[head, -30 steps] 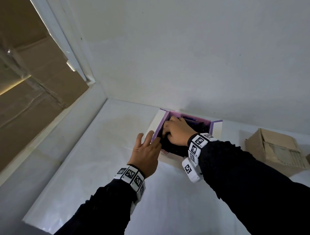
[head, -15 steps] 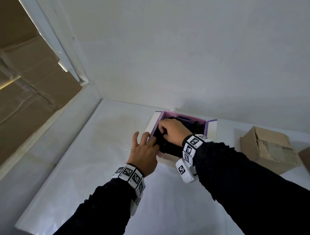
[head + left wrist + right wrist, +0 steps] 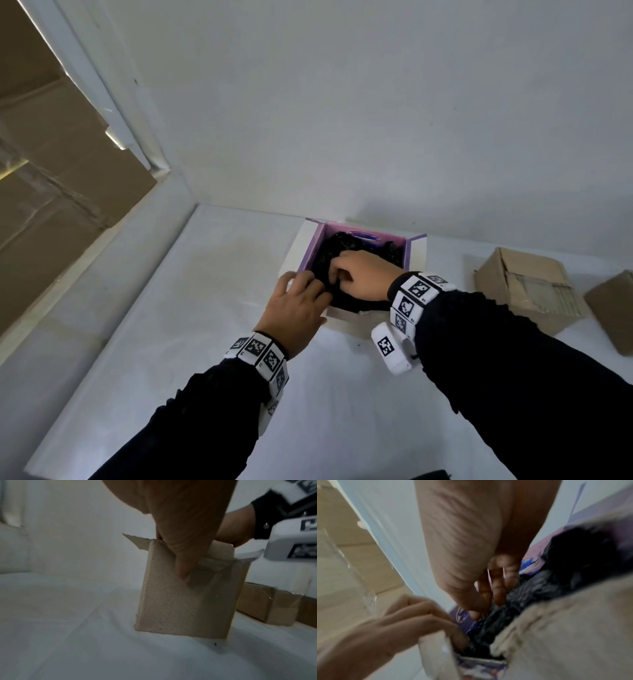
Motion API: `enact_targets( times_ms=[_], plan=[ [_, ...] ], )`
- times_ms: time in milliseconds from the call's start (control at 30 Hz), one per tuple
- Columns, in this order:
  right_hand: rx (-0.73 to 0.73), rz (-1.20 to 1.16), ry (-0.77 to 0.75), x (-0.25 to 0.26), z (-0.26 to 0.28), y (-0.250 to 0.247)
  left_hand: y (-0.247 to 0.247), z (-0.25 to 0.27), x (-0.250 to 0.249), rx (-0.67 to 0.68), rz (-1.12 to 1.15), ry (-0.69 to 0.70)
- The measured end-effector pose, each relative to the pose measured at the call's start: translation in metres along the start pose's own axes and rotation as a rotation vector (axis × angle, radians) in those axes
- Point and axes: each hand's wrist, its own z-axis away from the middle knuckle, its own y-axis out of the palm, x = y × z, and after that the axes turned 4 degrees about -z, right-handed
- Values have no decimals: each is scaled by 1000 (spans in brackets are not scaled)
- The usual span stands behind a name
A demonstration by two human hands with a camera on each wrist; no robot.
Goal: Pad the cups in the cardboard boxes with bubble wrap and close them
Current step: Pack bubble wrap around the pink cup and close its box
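The open cardboard box (image 3: 359, 274), purple inside, stood on the white worktop (image 3: 205, 342) close to the back wall, its flaps up. It was packed with dark, crinkled bubble wrap (image 3: 346, 245); no cup could be made out under the padding.

Against the views from a second and half a second before, two things had changed. The left hand (image 3: 296, 308), then spread flat against the box's outer left wall, had come up over the near-left corner: its thumb lay against the outer wall in the left wrist view, while its fingers (image 3: 423, 616) were hooked over the rim into the wrap. The right hand (image 3: 363, 277), which had been deeper toward the far side, had been drawn back toward the near-left corner, and its fingers (image 3: 498, 582) were curled down into the wrap; whether the material was pinched or merely pushed could not be told.

From this it was judged that the padding was being tucked down at the last loose corner, so that the filling step was nearly done and the flaps remained to be folded. Some wrap was bulging over the near rim, which might have hindered closing. Two closed brown boxes (image 3: 527, 294) lay well apart to the right.
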Motion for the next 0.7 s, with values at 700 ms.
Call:
enact_targets(
  times_ms=[700],
  plan=[
    [-185,354,117,3,82,20,-32,-29,0,472,291,80]
  ],
)
